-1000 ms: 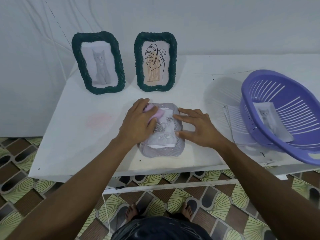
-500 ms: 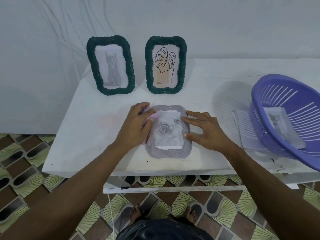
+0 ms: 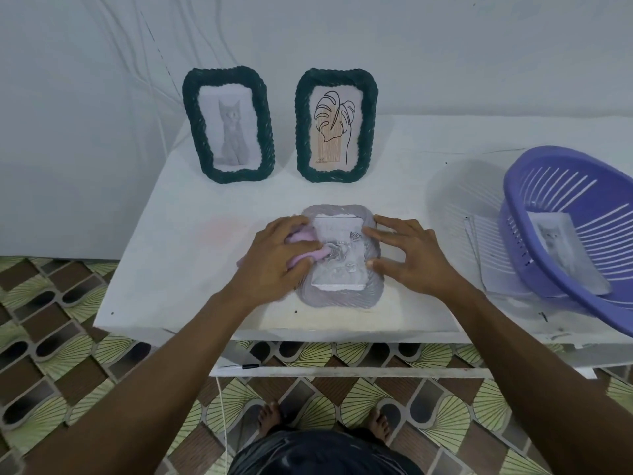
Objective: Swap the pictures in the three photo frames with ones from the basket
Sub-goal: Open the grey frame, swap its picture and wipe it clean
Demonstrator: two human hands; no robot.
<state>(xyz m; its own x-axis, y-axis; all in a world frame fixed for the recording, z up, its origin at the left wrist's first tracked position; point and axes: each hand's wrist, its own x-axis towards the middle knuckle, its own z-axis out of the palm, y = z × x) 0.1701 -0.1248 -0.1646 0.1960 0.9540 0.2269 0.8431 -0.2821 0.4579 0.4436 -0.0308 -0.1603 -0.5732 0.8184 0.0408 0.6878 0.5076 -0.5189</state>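
Lying flat, grey frame [image 3: 340,299] runs near-to-far; left hand [image 3: 274,260] grips pink cloth [image 3: 304,235]; right hand [image 3: 414,257] spread on it.

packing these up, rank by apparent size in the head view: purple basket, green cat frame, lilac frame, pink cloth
1. purple basket
2. green cat frame and lilac frame: alike, lilac one nearer and partly covered, so unranked
3. pink cloth, mostly under left hand

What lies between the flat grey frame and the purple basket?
Head view: the right hand, touching the grey frame, then loose white sheets lying partly under the purple basket.
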